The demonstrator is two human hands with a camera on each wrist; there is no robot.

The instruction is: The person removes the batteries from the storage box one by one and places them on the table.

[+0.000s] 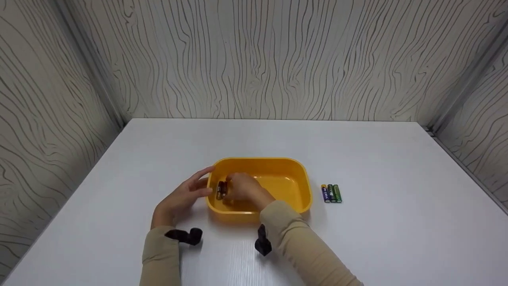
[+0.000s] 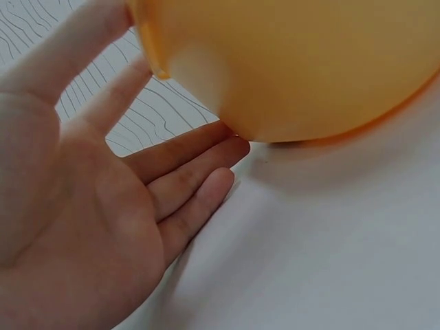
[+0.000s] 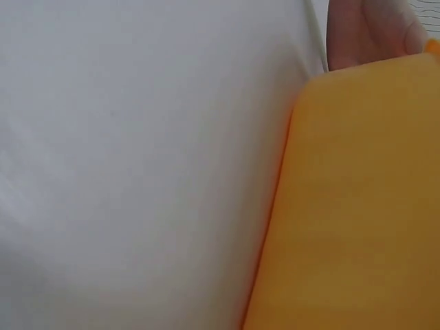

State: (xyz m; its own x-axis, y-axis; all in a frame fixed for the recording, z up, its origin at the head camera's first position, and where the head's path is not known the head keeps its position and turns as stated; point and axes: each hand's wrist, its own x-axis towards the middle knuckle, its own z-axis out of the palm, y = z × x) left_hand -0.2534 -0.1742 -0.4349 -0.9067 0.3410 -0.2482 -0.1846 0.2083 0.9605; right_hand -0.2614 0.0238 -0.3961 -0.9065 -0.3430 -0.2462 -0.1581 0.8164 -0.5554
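Observation:
A yellow plastic basin (image 1: 278,159) stands on the table. My left hand (image 1: 184,197) rests against its left end, fingers extended; in the left wrist view that hand (image 2: 89,199) touches the basin wall (image 2: 309,69) with its fingertips. My right hand (image 1: 244,188) reaches inside, toward the left end, with finger and thumb bent around a dark battery (image 1: 225,187), which it pinches by its ends. Another dark battery (image 1: 219,190) lies beside it, along the left wall. The right wrist view shows the outer wall (image 3: 350,199), with the right fingers out of sight.
To the right of the basin, several AAA-sized batteries lie side by side: a blue-and-yellow battery (image 1: 325,193) and green batteries (image 1: 337,193). The white table (image 1: 381,230) ends at patterned panels (image 1: 254,59) behind and at both sides.

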